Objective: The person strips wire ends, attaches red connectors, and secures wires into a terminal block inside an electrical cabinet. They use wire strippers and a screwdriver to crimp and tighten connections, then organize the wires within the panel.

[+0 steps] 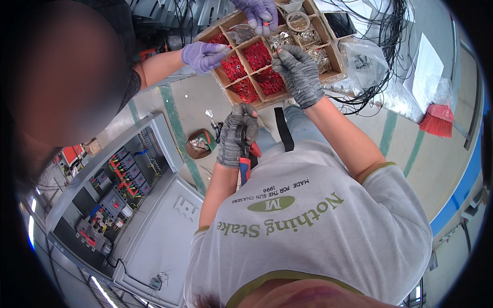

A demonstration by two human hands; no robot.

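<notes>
My left hand [239, 132], in a grey knitted glove, is closed around pliers [245, 168] with red and blue handles, in front of my body; their jaws are hard to make out. My right hand [300, 74], gloved the same way, is over the right part of a wooden compartment box [336, 66]. Its thumb and forefinger pinch a small red terminal, mostly hidden by the fingers. Red terminals [257, 55] fill several compartments, and bare metal lugs [321, 59] lie in others.
A co-worker's purple-gloved hands [205, 55] work at the box's left and far sides. Right of it are a plastic bag [363, 64], black cables [393, 41] and a red brush [437, 120]. An open electrical cabinet [118, 192] stands at left, a small bin [200, 143] on the floor.
</notes>
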